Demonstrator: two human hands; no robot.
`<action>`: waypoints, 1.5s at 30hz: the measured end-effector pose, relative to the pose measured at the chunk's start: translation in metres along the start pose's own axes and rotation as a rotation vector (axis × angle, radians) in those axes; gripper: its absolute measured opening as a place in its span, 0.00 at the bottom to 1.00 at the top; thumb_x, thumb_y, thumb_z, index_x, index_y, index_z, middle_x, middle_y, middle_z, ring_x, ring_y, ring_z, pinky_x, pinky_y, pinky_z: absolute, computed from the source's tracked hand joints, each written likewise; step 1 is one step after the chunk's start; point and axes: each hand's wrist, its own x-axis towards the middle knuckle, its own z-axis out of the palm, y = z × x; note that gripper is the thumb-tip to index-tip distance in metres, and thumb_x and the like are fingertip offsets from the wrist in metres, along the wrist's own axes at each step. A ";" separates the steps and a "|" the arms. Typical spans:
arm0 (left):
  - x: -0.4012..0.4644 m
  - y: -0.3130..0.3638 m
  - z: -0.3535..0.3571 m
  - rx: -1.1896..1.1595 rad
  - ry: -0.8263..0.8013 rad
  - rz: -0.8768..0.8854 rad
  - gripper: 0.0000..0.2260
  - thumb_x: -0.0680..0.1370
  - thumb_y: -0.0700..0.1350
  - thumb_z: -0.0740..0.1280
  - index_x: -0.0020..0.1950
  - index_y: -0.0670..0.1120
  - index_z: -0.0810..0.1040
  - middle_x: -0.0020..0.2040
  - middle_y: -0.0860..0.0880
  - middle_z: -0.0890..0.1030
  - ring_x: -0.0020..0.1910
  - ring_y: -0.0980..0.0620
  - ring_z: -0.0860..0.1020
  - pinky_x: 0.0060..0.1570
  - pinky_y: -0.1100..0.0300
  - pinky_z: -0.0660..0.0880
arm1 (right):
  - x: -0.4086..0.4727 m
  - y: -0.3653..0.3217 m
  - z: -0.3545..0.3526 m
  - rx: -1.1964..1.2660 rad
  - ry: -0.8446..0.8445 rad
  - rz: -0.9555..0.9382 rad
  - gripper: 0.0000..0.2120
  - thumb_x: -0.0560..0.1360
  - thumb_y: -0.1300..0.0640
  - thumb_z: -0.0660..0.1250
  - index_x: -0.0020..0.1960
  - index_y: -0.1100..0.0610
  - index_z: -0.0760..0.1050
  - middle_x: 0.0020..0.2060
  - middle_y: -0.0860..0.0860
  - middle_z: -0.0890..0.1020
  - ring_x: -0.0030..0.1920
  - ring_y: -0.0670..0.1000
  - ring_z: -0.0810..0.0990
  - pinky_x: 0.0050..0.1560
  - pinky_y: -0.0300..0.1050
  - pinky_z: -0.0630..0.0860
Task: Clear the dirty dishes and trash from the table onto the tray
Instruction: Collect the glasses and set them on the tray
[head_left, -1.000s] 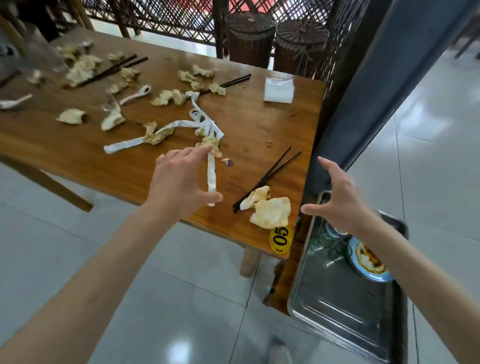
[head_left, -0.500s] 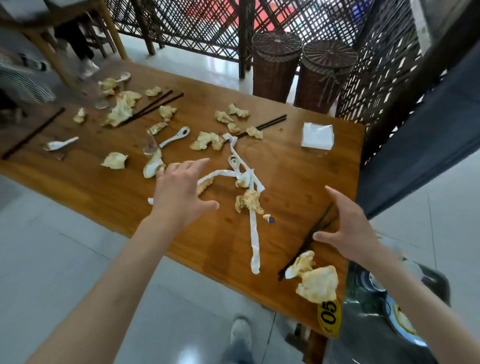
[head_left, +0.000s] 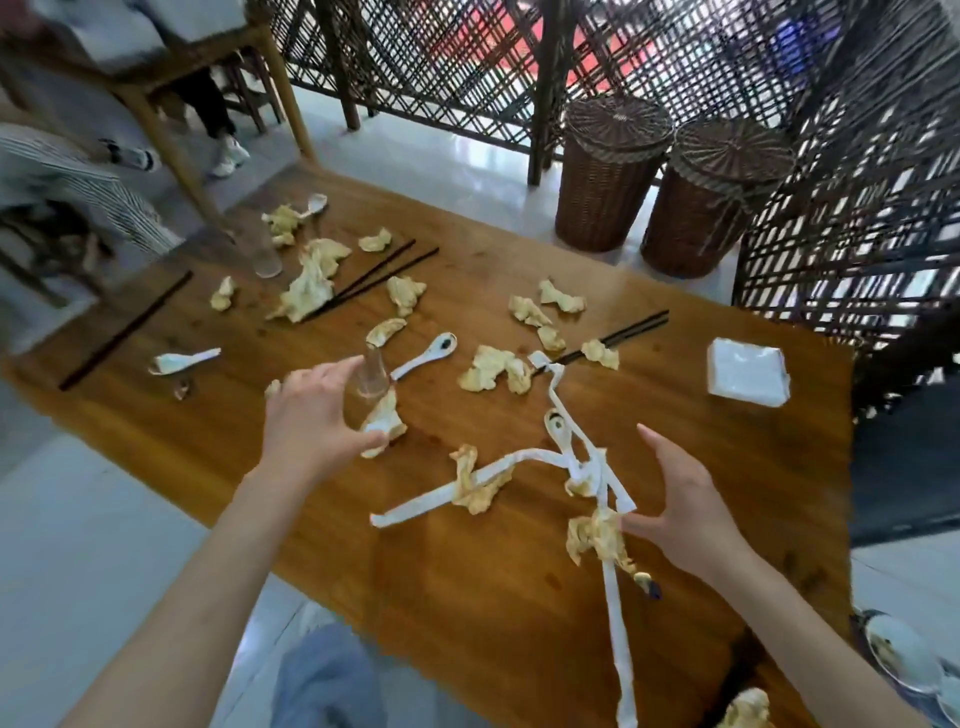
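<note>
A wooden table (head_left: 467, 582) is strewn with several crumpled stained napkins (head_left: 493, 369), white paper strips (head_left: 441, 499), white spoons (head_left: 431, 353) and black chopsticks (head_left: 379, 278). My left hand (head_left: 311, 410) reaches around a clear glass (head_left: 369, 379) from its left, fingers above and thumb below near a napkin; whether it touches the glass I cannot tell. My right hand (head_left: 685, 509) hovers with spread fingers, its thumb tip close to a crumpled napkin (head_left: 595, 538) lying on the strips. Dirty plates (head_left: 904, 654) show at the lower right edge.
A second glass (head_left: 265, 254) stands at the far left of the table, and a white napkin stack (head_left: 748, 371) lies at the right. Two wicker baskets (head_left: 608, 176) stand beyond the table. Seated people and a chair (head_left: 171, 104) are at the upper left.
The view has swung left and over the table. My left hand has reached forward to the glass. My right hand has moved left from the table's right end to the paper strips.
</note>
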 end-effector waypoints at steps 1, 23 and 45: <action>0.013 -0.010 0.000 0.000 0.009 0.002 0.41 0.62 0.61 0.77 0.72 0.54 0.66 0.67 0.49 0.74 0.65 0.45 0.70 0.64 0.44 0.67 | 0.007 -0.009 0.004 0.007 -0.001 0.004 0.48 0.62 0.55 0.79 0.75 0.46 0.55 0.72 0.47 0.64 0.72 0.50 0.62 0.68 0.49 0.66; 0.219 -0.197 -0.014 -0.041 -0.063 0.133 0.38 0.65 0.62 0.75 0.72 0.55 0.66 0.68 0.51 0.73 0.67 0.49 0.69 0.69 0.46 0.61 | 0.130 -0.235 0.138 -0.017 0.008 0.178 0.50 0.62 0.50 0.79 0.75 0.45 0.52 0.73 0.47 0.63 0.73 0.50 0.60 0.69 0.49 0.65; 0.366 -0.278 0.021 0.056 -0.116 0.344 0.38 0.67 0.56 0.76 0.73 0.51 0.64 0.74 0.46 0.63 0.72 0.42 0.62 0.70 0.43 0.61 | 0.174 -0.338 0.217 -0.016 0.029 0.356 0.47 0.65 0.56 0.78 0.75 0.44 0.55 0.74 0.45 0.60 0.73 0.50 0.60 0.67 0.49 0.69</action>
